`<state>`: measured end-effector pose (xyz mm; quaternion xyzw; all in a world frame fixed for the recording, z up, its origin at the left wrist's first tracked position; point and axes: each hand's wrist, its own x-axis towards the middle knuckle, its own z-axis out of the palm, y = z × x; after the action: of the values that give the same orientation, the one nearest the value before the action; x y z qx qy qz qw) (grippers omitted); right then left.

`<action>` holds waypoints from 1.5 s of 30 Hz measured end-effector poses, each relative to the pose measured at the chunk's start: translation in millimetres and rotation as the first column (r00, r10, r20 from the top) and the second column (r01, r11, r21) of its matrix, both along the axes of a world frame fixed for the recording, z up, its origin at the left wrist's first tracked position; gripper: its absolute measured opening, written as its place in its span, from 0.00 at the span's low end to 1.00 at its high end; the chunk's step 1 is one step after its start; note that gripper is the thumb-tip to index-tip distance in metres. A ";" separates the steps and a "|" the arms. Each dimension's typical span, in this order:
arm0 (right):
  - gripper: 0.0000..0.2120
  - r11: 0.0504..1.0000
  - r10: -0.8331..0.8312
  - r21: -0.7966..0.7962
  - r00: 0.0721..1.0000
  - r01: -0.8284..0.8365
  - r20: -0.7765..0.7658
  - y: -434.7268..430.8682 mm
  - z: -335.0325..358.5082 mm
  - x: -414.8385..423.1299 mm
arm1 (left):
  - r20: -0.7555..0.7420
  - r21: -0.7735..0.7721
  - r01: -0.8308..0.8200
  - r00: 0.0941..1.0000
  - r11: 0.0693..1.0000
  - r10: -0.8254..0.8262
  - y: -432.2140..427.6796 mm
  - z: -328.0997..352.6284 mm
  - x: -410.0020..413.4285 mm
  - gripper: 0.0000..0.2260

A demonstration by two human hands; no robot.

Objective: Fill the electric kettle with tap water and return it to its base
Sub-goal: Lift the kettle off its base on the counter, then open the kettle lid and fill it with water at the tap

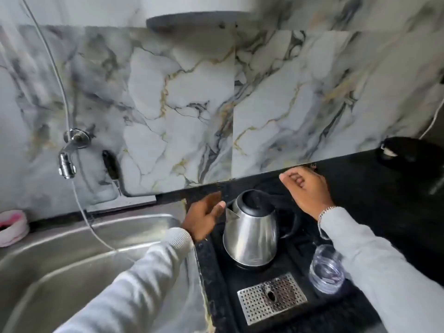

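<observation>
A steel electric kettle (249, 234) with a black lid and black handle stands on its dark base (249, 265), on the black counter right of the sink. My left hand (204, 217) is open just left of the spout, fingertips close to it, holding nothing. Behind and right of the kettle, my right hand (307, 188) hovers above the counter near the wall, fingers loosely curled and empty. The tap (68, 156) sticks out of the marble wall over the steel sink (72, 260) at the left.
A clear glass (326, 270) stands right of the kettle under my right sleeve. A perforated metal drip grate (271, 298) lies in front of the kettle. A pink and white cloth (12, 227) sits at the sink's far left. A black object (406, 150) is at the back right.
</observation>
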<state>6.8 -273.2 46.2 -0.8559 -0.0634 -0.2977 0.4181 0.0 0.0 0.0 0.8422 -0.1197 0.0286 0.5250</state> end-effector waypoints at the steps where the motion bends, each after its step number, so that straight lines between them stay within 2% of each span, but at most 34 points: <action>1: 0.12 0.996 -0.014 0.090 0.995 0.022 -0.094 -5.9 -8.5 -2.0 | -0.050 -0.053 -0.047 0.998 0.998 0.044 -5.7 -7.2 -2.6 0.20; 4: 0.20 0.942 0.011 0.313 0.922 0.120 -0.387 -22.2 -41.1 1.9 | -0.170 -0.280 -0.145 0.980 0.949 0.100 -28.9 -26.2 -19.2 0.25; 6: 0.25 0.863 0.091 0.477 0.879 0.164 -0.468 -16.1 -52.1 3.8 | -0.201 -0.422 -0.193 0.973 0.886 0.116 -43.4 -38.8 -26.7 0.24; 9: 0.25 0.737 0.158 0.653 0.895 0.175 -0.418 -2.6 -62.4 6.5 | -0.168 -0.487 -0.242 0.969 0.839 0.182 -56.8 -48.6 -31.3 0.19; 11: 0.28 0.689 0.221 0.714 0.903 0.123 -0.369 1.6 -67.0 7.5 | -0.152 -0.494 -0.265 0.964 0.828 0.219 -61.7 -49.4 -32.7 0.15; 14: 0.31 0.645 0.277 0.758 0.894 0.097 -0.351 4.5 -67.9 12.8 | -0.112 -0.475 -0.272 0.962 0.837 0.249 -64.4 -50.5 -32.1 0.13; 18: 0.26 0.576 0.245 0.802 0.904 0.156 -0.351 8.8 -66.5 16.5 | -0.095 -0.443 -0.293 0.955 0.847 0.280 -69.1 -45.8 -32.6 0.12; 24: 0.17 0.547 0.252 0.830 0.923 0.110 -0.289 18.5 -37.8 26.8 | -0.061 -0.525 -0.225 0.972 0.821 0.228 -55.8 -12.7 -35.8 0.12; 28: 0.15 0.516 0.295 0.855 0.926 0.052 -0.234 47.8 -12.6 29.7 | -0.037 -0.590 -0.246 0.960 0.769 0.278 -32.4 20.6 -36.4 0.13; 31: 0.16 0.500 0.313 0.866 0.928 0.021 -0.204 81.9 -1.2 29.8 | -0.004 -0.489 -0.319 0.932 0.812 0.363 -5.0 38.0 -38.6 0.16; 34: 0.16 0.520 0.311 0.854 0.929 0.010 -0.200 131.7 4.6 29.7 | 0.233 -0.276 -0.451 0.825 0.849 0.514 25.5 50.5 -49.9 0.26; 36: 0.15 0.522 0.310 0.853 0.931 0.001 -0.191 162.9 0.6 29.8 | 0.332 -0.116 -0.516 0.785 0.849 0.523 42.2 51.5 -53.4 0.24; 38: 0.14 0.519 0.331 0.854 0.927 -0.023 -0.176 197.3 -6.6 28.5 | 0.318 0.008 -0.570 0.780 0.822 0.539 62.5 49.0 -55.2 0.24; 41: 0.14 0.494 0.368 0.869 0.912 -0.026 -0.182 245.7 -20.7 24.6 | 0.286 0.012 -0.627 0.749 0.779 0.598 93.5 44.4 -55.6 0.24; 45: 0.16 0.439 0.410 0.899 0.892 -0.011 -0.190 300.8 -38.7 21.9 | 0.343 -0.026 -0.677 0.685 0.736 0.642 134.3 34.9 -60.1 0.17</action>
<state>28.7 27.7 7.5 -0.5414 0.0728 -0.0588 0.8356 -60.1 134.3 34.9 0.8372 0.1041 0.3496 0.4075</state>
